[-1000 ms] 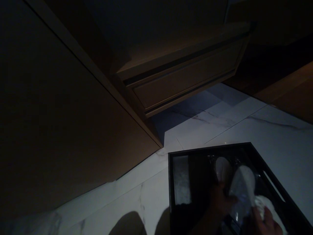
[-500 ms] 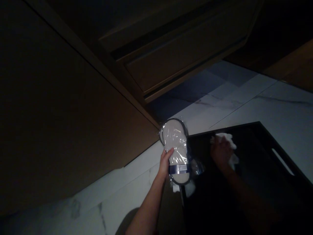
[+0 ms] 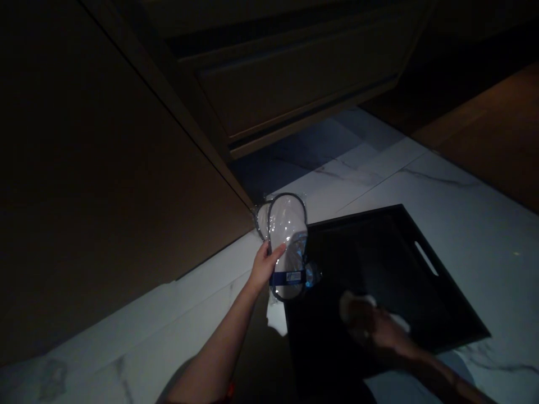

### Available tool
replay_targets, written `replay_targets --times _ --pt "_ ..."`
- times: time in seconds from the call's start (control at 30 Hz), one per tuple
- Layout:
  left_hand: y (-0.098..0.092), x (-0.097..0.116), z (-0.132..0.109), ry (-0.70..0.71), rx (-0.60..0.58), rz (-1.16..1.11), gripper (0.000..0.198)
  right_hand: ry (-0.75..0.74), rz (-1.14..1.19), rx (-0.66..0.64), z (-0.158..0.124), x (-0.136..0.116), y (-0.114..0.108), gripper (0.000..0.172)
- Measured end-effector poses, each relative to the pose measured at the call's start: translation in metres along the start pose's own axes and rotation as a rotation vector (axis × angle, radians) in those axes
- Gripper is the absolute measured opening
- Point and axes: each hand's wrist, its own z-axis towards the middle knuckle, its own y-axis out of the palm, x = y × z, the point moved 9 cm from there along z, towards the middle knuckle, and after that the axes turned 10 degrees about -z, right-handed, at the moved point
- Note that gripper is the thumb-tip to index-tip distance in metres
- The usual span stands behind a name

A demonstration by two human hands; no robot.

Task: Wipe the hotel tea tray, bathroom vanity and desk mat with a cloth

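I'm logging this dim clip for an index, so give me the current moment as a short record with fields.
setting: dim room, white marble-look floor, dark wooden cabinet with drawers
left hand: holds up plastic-wrapped slippers, white with dark edging and a blue band
right hand: presses a white cloth onto the tray's inside
black tray: lies on the floor, slot handle in its right wall
lighting: very low, fine detail hard to tell

Both forearms are bare from wrist to elbow, no watch, ring or glove showing on the left hand or right hand (a reddish edge, perhaps a sleeve, sits at the left elbow).
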Motion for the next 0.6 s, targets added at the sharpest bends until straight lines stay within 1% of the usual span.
replay_targets --times 0.03,0.07,0.1,0.13,0.17,0.2,0.23,0.27,0.3,0.33,0.37,0.4,0.43,0.47,0.5,0.53,0.57,0.6 --pt "0.0 -0.001 0.001 0.004 -0.007 0.014 0.061 0.143 -0.08 0.028 -0.011 0.049 -0.015 0.046" --pt "0.0 -0.002 0.002 0.005 -0.016 0.026 0.062 0.334 -0.168 0.089 -0.023 0.099 -0.033 0.049" --pt "0.001 -0.003 0.003 0.005 -0.028 0.033 0.063 0.477 -0.216 0.138 -0.034 0.138 -0.048 0.048" --pt "0.002 -0.005 0.004 0.004 -0.038 0.034 0.064 0.574 -0.25 0.159 -0.039 0.164 -0.057 0.048" --pt "0.003 -0.007 0.005 0.002 -0.046 0.032 0.064 0.671 -0.284 0.163 -0.042 0.178 -0.062 0.05" --pt "0.005 -0.009 0.006 0.001 -0.051 0.026 0.065 0.754 -0.308 0.164 -0.04 0.179 -0.063 0.052" --pt "0.006 -0.011 0.006 -0.001 -0.052 0.019 0.065 0.82 -0.317 0.169 -0.035 0.167 -0.061 0.055" --pt "0.007 -0.014 0.007 -0.001 -0.045 0.016 0.065 0.865 -0.319 0.18 -0.026 0.143 -0.057 0.057" --pt "0.007 -0.016 0.007 0.004 -0.033 0.019 0.065 0.883 -0.287 0.219 -0.014 0.11 -0.051 0.059" --pt "0.007 -0.017 0.007 0.015 -0.019 0.026 0.064 0.827 -0.242 0.249 0.004 0.069 -0.041 0.058" --pt "0.007 -0.017 0.006 0.03 -0.006 0.039 0.063 0.711 -0.207 0.255 0.025 0.022 -0.03 0.054" --pt "0.007 -0.017 0.006 0.049 0.008 0.06 0.063 0.6 -0.192 0.244 0.045 -0.022 -0.017 0.057" --pt "0.006 -0.016 0.006 0.07 0.024 0.086 0.062 0.508 -0.169 0.236 0.061 -0.061 -0.007 0.059" --pt "0.005 -0.015 0.005 0.093 0.041 0.115 0.062 0.366 -0.096 0.22 0.075 -0.097 0.003 0.056" --pt "0.005 -0.013 0.004 0.111 0.05 0.141 0.062 0.287 -0.023 0.186 0.084 -0.12 0.011 0.054" --pt "0.005 -0.011 0.004 0.121 0.053 0.166 0.062 0.219 0.044 0.152 0.088 -0.135 0.014 0.052" --pt "0.006 -0.009 0.003 0.123 0.051 0.187 0.062 0.163 0.097 0.117 0.089 -0.14 0.015 0.049" --pt "0.007 -0.008 0.003 0.119 0.041 0.2 0.062 0.13 0.126 0.087 0.085 -0.138 0.012 0.046"
